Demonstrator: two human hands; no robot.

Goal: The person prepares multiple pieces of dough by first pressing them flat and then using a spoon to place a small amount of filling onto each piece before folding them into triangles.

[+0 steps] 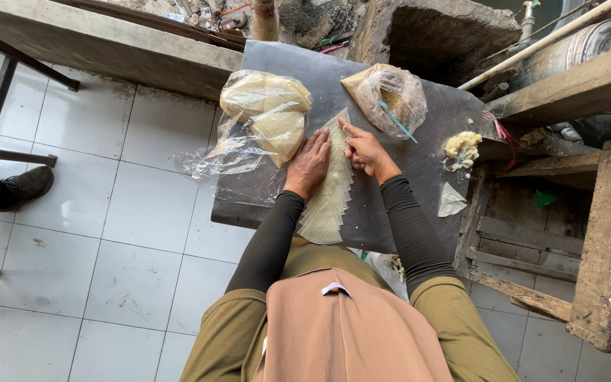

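1. Left hand point(310, 161), as I see it, lies flat with fingers released on a fanned stack of thin pale pastry sheets point(327, 198) mid grey tabletop point(419, 163).
2. Right hand point(363, 148) pinches the stack's top edge.
3. Left of the stack: crinkled clear bag of folded sheets point(266, 113).
4. Above right of it: clear bag point(390, 92) with a blue spoon point(396, 120).

Pastry sheets point(328, 194): thin, pale cream, triangular, fanned in overlapping row, lying flat lengthwise on grey worktop point(419, 163).

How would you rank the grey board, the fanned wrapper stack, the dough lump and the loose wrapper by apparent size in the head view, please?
1. Grey board
2. Fanned wrapper stack
3. Dough lump and loose wrapper: they look alike, so I leave them unranked.
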